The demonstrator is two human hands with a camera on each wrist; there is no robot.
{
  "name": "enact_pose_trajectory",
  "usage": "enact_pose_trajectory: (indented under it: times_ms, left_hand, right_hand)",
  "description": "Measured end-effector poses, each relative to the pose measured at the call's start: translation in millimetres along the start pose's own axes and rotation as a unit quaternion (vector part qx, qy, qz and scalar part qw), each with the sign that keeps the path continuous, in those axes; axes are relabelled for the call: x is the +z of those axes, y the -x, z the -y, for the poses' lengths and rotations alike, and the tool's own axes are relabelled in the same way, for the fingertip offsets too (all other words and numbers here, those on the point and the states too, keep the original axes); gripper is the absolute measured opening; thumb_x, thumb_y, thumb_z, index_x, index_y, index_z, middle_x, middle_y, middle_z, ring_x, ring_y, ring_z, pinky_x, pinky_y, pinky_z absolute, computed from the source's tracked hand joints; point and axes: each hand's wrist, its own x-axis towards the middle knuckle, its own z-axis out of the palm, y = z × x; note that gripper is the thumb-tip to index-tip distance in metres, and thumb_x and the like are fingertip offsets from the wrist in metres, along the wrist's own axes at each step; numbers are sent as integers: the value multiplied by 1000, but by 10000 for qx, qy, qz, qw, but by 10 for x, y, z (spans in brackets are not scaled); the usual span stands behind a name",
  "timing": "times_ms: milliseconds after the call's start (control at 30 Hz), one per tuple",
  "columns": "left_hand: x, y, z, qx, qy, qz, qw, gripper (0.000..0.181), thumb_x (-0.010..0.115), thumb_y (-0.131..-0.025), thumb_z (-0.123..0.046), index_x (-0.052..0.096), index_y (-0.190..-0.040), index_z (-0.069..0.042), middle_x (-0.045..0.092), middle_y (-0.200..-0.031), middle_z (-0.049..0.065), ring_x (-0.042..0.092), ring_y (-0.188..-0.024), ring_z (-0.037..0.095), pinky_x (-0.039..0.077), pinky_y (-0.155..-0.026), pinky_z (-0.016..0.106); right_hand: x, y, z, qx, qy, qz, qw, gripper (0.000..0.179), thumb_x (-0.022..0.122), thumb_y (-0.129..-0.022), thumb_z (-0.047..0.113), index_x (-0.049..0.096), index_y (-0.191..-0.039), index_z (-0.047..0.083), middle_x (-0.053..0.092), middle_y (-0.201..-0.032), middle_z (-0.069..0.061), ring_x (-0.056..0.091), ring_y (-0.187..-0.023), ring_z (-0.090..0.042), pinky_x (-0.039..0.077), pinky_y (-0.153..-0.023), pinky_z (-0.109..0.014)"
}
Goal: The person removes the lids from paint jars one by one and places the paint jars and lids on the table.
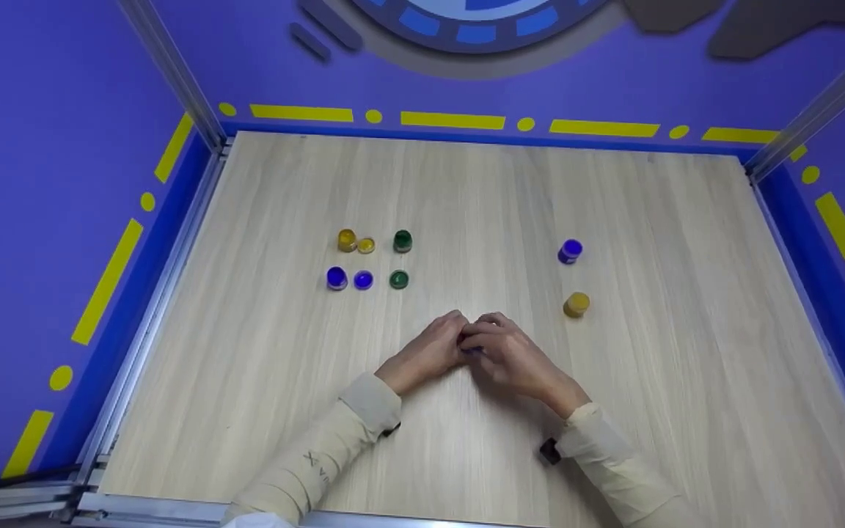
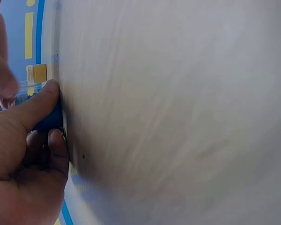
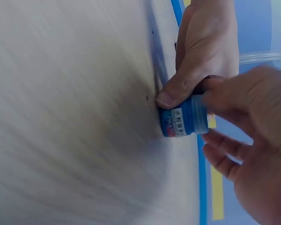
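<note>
Near the front middle of the table, my left hand grips a small blue paint jar that has a printed white label. Its thumb presses one side of the jar and the fingers curl round the other, close against the tabletop. My right hand meets it from the right, with its fingertips on the ridged, clear-edged lid of that jar. Slight blur covers the right fingers. From the head view the hands hide most of the jar; in the left wrist view its blue side shows under the thumb.
On the left stand open paint jars, yellow, blue and green, with a yellow lid, blue lid and green lid nearby. Rightward are a capped purple-blue jar and a yellow jar.
</note>
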Motion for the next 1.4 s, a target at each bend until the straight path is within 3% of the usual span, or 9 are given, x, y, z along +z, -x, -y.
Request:
enact_pose_trajectory:
  times_ms: [133, 267, 367, 433, 633, 833, 1067, 1233, 1400]
  left_hand:
    - [-10, 15, 0, 44, 27, -26, 10000, 25, 82, -87, -12, 64, -102, -2, 56, -90, 3, 48, -81, 12, 44, -75, 27]
    - [-6, 18, 3, 23, 172, -49, 9998, 30, 86, -84, -13, 65, -102, -1, 57, -92, 4, 48, -83, 12, 44, -77, 26]
    - [-2, 22, 0, 18, 201, -56, 9998, 31, 86, -84, -13, 65, -102, -1, 58, -93, 5, 48, -83, 11, 44, -77, 25]
    - [1, 26, -1, 25, 189, -51, 9998, 30, 85, -85, -14, 65, -103, -2, 59, -94, 5, 49, -84, 11, 45, -77, 25]
    - [14, 18, 1, 42, 168, -60, 9998, 27, 85, -85, -13, 67, -104, -4, 60, -95, 5, 55, -87, 16, 48, -81, 29]
    - [14, -1, 7, 87, -151, -62, 9998, 22, 80, -86, -4, 67, -103, -1, 60, -95, 6, 56, -88, 18, 49, -82, 30]
    - [19, -1, 23, 327, -295, -199, 9988, 25, 78, -79, 2, 63, -99, -1, 59, -94, 8, 56, -88, 21, 49, -84, 34]
    - [14, 2, 27, 267, -276, -163, 9991, 25, 78, -78, 2, 59, -93, -2, 52, -89, 3, 49, -82, 17, 45, -78, 33]
    - [12, 20, 23, 264, -247, -142, 9992, 24, 79, -82, -2, 60, -97, -2, 54, -90, 5, 48, -82, 17, 45, -76, 32]
  right_hand:
    - [2, 17, 13, 659, -356, -513, 9959, 21, 74, -88, -8, 76, -106, 2, 69, -120, -10, 61, -113, -25, 53, -95, -43]
    - [12, -22, 45, 1828, -268, -1016, 9775, 15, 74, -94, 3, 73, -107, -3, 67, -106, -11, 65, -93, -23, 57, -79, -40]
    - [20, -59, 90, 2500, -85, -1052, 9625, 26, 74, -97, 16, 69, -111, -5, 66, -101, -14, 64, -85, -24, 55, -75, -41]
    - [31, -78, 130, 2682, 60, -978, 9584, 33, 73, -98, 23, 67, -114, -6, 64, -101, -16, 64, -85, -26, 55, -75, -42]
    - [105, -110, 264, 2338, 589, -836, 9669, 43, 74, -97, 28, 62, -115, -9, 61, -100, -20, 62, -77, -29, 55, -69, -44]
    - [171, -143, 314, 2100, 1026, -771, 9692, 31, 76, -96, 22, 63, -105, -5, 60, -95, -16, 64, -74, -30, 56, -66, -44]
    - [188, -149, 321, 1896, 1200, -729, 9718, 22, 79, -92, 14, 66, -100, -2, 61, -94, -14, 66, -78, -31, 56, -69, -46]
    - [166, -140, 291, 1416, 1376, -550, 9788, 22, 81, -86, 6, 69, -103, -2, 63, -97, -13, 66, -86, -30, 57, -74, -46]
    - [117, -133, 237, 879, 1113, -289, 9895, 23, 80, -82, -7, 71, -103, 0, 66, -103, -8, 62, -93, -27, 55, -80, -42]
